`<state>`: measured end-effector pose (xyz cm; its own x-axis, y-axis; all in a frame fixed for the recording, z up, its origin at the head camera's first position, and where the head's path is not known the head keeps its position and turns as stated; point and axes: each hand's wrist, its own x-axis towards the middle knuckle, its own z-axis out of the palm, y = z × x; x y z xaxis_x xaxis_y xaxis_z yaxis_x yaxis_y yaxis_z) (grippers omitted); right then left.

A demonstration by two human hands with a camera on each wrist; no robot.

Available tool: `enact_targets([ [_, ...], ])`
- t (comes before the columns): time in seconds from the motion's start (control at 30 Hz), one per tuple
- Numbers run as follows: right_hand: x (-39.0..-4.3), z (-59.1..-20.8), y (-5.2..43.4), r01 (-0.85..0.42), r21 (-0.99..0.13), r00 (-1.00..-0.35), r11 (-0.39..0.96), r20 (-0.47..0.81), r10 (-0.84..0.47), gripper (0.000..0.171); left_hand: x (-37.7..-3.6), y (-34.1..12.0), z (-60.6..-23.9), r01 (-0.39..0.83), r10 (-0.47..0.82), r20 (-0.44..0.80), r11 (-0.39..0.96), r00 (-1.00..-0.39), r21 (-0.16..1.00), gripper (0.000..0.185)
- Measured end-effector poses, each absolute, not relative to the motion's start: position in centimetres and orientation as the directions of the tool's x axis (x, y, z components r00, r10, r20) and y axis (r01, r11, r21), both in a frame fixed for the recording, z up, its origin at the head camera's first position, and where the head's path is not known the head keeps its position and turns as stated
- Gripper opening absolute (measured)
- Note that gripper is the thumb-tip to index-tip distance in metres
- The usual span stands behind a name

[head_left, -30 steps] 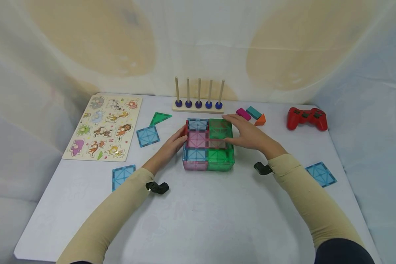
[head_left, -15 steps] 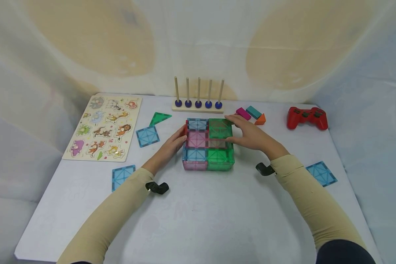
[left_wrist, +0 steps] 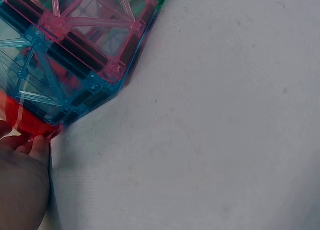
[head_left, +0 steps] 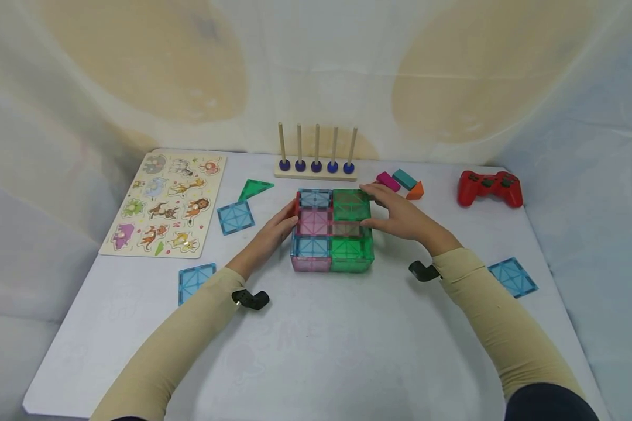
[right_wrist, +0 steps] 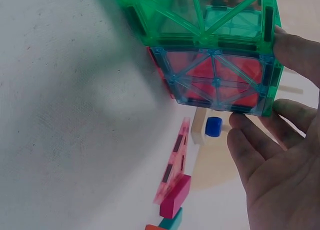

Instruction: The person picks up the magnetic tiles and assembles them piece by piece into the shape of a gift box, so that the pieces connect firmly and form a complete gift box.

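A low box of translucent magnetic tiles [head_left: 315,245] stands mid-table, with blue, pink and green panes on top. Along its left side lies my left hand [head_left: 267,235], fingers extended. In the left wrist view, that hand's fingertips touch a red tile [left_wrist: 30,121] at the far corner of the side wall. My right hand [head_left: 402,217] spans the back right corner. Its thumb reaches over the top edge, while the other fingers bend against the back of the box in the right wrist view. There, a blue tile [right_wrist: 215,82] forms part of the side wall below green.
Loose blue tiles [head_left: 236,217] and a green triangle [head_left: 255,188] lie left. Behind stands a wooden peg rack [head_left: 316,173]. An animal puzzle board [head_left: 160,204] is far left; coloured blocks [head_left: 404,179] and a red game controller [head_left: 490,188] are right. A pink tile [right_wrist: 172,160] lies behind the box.
My right hand has shifted slightly to the right along the box's corner, then stayed nearly still. The left hand and the box have barely moved.
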<state>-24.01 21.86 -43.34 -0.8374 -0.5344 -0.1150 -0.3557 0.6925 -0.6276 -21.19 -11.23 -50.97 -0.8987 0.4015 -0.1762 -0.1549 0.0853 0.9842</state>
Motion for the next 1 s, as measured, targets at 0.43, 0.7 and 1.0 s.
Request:
enact_targets([
  [0.43,-24.1,-43.4,22.0,-0.331,-0.659,-0.835,0.676,-0.129,-0.535,0.086,-21.2,-11.2,-51.0,-0.162,0.405,-0.176,0.07,-0.897,0.984,0.064],
  [0.7,-24.1,-43.6,22.0,-0.312,-0.671,-0.842,0.673,-0.133,-0.523,0.085,-20.8,-12.5,-50.4,-0.134,0.371,-0.155,0.083,-0.916,0.988,0.064],
  [1.0,-24.1,-43.8,22.2,-0.315,-0.676,-0.84,0.666,-0.129,-0.527,0.086,-21.3,-18.0,-48.8,-0.015,0.209,-0.078,0.289,-0.975,0.957,0.055],
])
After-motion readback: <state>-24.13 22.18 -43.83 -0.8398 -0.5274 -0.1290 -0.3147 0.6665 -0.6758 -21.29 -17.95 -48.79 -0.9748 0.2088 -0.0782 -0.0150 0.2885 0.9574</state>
